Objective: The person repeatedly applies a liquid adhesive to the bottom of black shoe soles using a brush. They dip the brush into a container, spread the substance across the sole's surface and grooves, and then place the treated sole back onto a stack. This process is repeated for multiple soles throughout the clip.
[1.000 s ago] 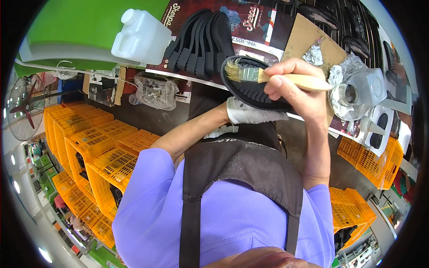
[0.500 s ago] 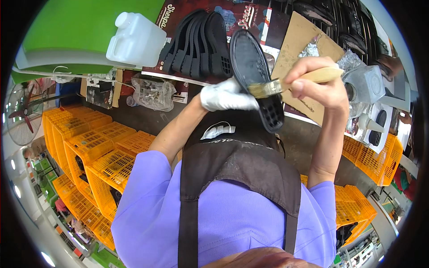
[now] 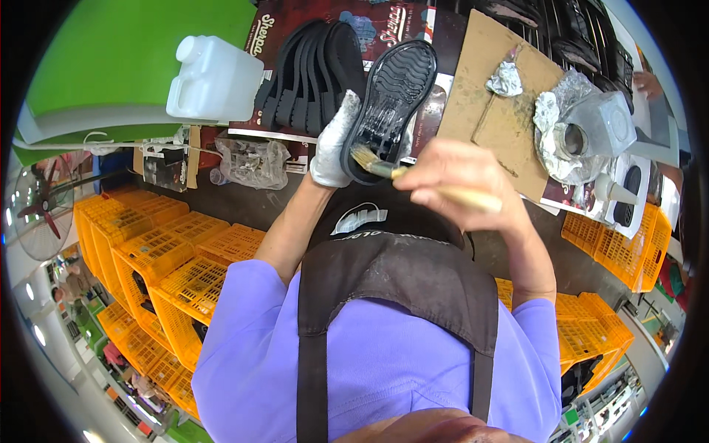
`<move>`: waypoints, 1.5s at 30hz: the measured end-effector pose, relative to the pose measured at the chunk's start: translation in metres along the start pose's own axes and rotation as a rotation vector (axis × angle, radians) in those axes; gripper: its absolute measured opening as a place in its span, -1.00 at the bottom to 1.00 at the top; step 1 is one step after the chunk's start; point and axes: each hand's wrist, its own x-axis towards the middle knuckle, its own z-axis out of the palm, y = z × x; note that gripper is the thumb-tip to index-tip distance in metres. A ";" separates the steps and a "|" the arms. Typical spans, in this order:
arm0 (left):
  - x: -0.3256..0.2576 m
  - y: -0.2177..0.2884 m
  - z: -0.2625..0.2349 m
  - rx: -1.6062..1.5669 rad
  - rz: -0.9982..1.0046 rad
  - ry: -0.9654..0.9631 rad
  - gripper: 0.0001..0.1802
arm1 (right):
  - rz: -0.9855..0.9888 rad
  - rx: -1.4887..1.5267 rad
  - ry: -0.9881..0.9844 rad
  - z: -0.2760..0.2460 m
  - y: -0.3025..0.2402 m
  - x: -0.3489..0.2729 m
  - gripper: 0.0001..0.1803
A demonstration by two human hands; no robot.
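Note:
My left hand (image 3: 334,148), in a white glove, grips a black shoe sole (image 3: 393,88) from beneath, its thumb along the left edge. The sole's wavy inner face is turned up toward me and shines wet in places. My bare right hand (image 3: 461,184) is closed round the pale handle of a flat paintbrush (image 3: 377,165). Its bristles touch the sole's heel end. Beyond my left hand several more black soles (image 3: 310,74) stand side by side in a row on the bench.
A white plastic jug (image 3: 214,81) stands left of the row. To the right lie a cardboard sheet (image 3: 473,111) with a crumpled foil piece (image 3: 504,80), and a clear container (image 3: 602,125) wrapped in plastic and foil. Orange crates (image 3: 199,288) are stacked on both sides. A fan (image 3: 44,207) stands far left.
The sole has turned from edge-on to face up, and my left hand's grip has shifted to its side. My right hand and the brush have moved left and nearer me, down to the heel.

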 end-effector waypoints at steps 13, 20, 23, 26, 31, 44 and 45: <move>-0.007 -0.002 -0.005 0.293 -0.062 -0.035 -0.45 | 0.154 -0.455 0.354 -0.018 0.032 -0.004 -0.86; -0.008 -0.001 -0.004 0.288 -0.018 0.068 -0.34 | 0.247 -0.180 0.436 -0.020 0.022 0.002 -0.86; -0.004 -0.001 -0.007 0.054 0.000 0.061 -0.35 | 0.084 -0.397 0.258 -0.006 0.022 -0.001 -0.75; -0.001 0.005 -0.029 0.353 0.040 0.120 -0.30 | 0.024 -0.227 0.075 0.012 -0.004 -0.004 -0.78; -0.006 -0.003 -0.005 0.299 0.007 -0.023 -0.41 | 0.568 0.386 0.193 -0.006 -0.002 0.007 -0.76; -0.013 -0.016 0.009 0.427 0.095 0.055 -0.30 | -0.075 -0.612 0.330 -0.040 0.034 0.027 -0.83; -0.014 -0.014 0.008 0.257 0.040 0.089 -0.30 | -0.080 -0.618 0.207 -0.038 0.035 0.021 -0.72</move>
